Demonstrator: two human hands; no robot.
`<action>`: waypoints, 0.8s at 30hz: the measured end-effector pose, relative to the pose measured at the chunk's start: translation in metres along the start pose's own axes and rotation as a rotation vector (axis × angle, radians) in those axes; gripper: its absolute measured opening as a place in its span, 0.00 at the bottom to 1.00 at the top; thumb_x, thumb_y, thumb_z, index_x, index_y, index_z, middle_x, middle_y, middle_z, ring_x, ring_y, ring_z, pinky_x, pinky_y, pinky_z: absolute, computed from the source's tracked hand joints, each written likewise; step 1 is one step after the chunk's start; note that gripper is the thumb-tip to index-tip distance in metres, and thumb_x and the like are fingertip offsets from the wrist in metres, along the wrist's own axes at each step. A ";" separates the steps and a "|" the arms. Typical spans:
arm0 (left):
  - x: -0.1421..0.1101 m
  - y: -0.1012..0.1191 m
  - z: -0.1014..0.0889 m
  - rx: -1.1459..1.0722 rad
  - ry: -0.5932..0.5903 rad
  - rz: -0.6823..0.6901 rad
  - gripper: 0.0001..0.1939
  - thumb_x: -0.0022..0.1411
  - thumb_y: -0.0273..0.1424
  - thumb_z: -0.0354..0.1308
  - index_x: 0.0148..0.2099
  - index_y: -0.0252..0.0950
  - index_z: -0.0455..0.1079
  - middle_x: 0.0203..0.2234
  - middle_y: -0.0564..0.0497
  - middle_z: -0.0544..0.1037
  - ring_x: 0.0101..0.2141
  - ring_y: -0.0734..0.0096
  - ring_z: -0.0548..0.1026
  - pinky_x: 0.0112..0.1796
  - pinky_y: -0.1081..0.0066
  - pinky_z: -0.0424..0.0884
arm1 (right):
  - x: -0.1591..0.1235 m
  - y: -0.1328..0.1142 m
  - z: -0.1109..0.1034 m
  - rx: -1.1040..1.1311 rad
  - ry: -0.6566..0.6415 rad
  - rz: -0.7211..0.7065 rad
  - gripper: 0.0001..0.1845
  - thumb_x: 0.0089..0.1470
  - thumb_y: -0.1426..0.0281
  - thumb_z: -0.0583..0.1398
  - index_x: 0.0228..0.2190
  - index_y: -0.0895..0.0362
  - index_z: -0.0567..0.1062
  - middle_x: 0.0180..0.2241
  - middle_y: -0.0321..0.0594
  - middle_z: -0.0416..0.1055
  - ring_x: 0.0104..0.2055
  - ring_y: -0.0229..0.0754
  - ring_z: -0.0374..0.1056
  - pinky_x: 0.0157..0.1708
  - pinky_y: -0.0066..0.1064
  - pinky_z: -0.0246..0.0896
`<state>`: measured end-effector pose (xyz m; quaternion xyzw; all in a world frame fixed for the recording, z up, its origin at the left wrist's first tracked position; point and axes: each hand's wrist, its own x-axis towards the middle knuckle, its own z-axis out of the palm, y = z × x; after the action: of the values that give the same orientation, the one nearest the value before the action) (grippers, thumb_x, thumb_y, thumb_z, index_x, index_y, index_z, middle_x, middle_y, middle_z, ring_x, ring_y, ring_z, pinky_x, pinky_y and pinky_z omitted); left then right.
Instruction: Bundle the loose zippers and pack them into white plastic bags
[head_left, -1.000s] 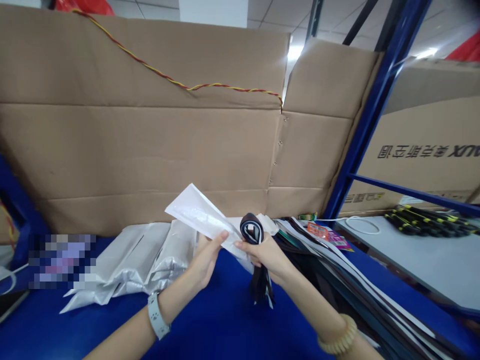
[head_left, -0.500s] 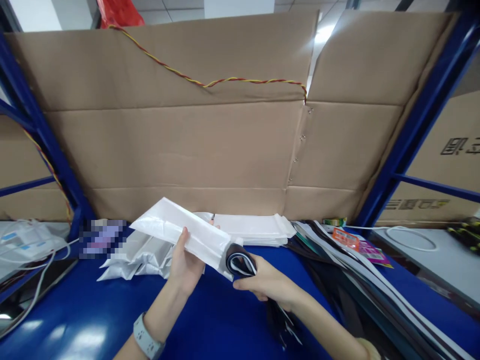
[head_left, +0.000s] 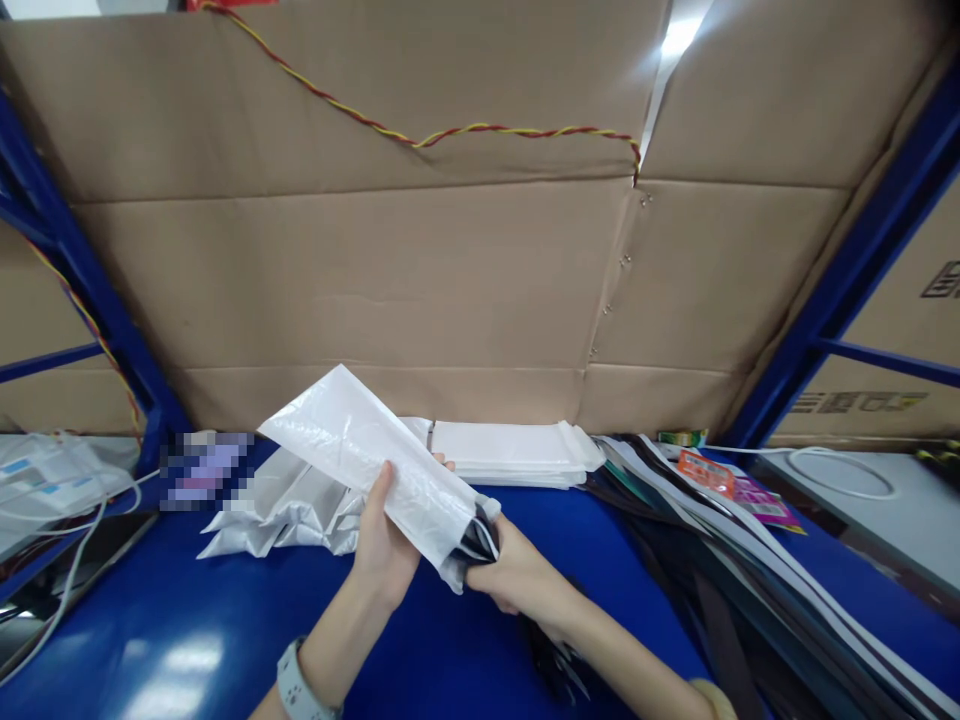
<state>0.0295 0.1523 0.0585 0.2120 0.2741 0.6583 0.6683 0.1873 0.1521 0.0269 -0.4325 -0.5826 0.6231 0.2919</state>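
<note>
Since the earlier frame, a dark folded bundle [head_left: 478, 538] has passed into the mouth of a translucent white plastic bag [head_left: 360, 450], and the two hands have closed in on that end.

Largest in view is a tan corrugated cardboard sheet [head_left: 360, 280] standing behind a blue steel rack upright [head_left: 855, 290]. Below it lies a glossy blue surface [head_left: 420, 650]. On the right of that surface is a long pile of dark and pale flat strips [head_left: 750, 545]; on the left, crumpled silver-white plastic bags [head_left: 285, 510]; at the rear, a neat stack of flat white bags [head_left: 510, 452].

The left hand [head_left: 384, 530] is closed around the bag's middle, thumb on top. The right hand [head_left: 514, 582] is clamped at the bag's mouth, over the bundle, just apart from the left hand. A dark strap end [head_left: 553, 660] hangs below the right hand, partly hidden.

The bag should handle as light, thin and slippery, liable to crease or tear, so it is best held at its mouth edges. The bundle looks soft and flexible, and is best pinched where folded.
</note>
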 end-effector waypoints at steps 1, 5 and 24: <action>-0.001 -0.004 0.000 0.011 -0.011 -0.020 0.23 0.59 0.42 0.55 0.49 0.29 0.71 0.44 0.40 0.77 0.49 0.52 0.71 0.51 0.59 0.66 | 0.000 0.001 0.000 0.049 -0.035 0.037 0.41 0.38 0.77 0.58 0.56 0.53 0.55 0.21 0.26 0.63 0.13 0.28 0.50 0.13 0.21 0.44; -0.005 -0.024 -0.002 0.066 -0.093 -0.095 0.19 0.60 0.40 0.55 0.44 0.30 0.73 0.40 0.42 0.78 0.46 0.55 0.74 0.48 0.61 0.68 | 0.000 0.008 -0.005 0.214 -0.197 0.126 0.43 0.38 0.78 0.59 0.56 0.56 0.51 0.15 0.22 0.58 0.13 0.28 0.46 0.13 0.21 0.41; 0.006 0.016 -0.004 0.082 0.221 0.200 0.09 0.52 0.30 0.62 0.37 0.32 0.72 0.29 0.50 0.77 0.32 0.71 0.76 0.35 0.74 0.73 | -0.009 0.001 -0.006 0.096 -0.175 -0.101 0.29 0.45 0.72 0.64 0.49 0.56 0.61 0.27 0.33 0.71 0.25 0.36 0.69 0.27 0.26 0.62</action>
<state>0.0147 0.1589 0.0655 0.1917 0.3500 0.7290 0.5561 0.1963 0.1470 0.0277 -0.3322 -0.5962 0.6703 0.2913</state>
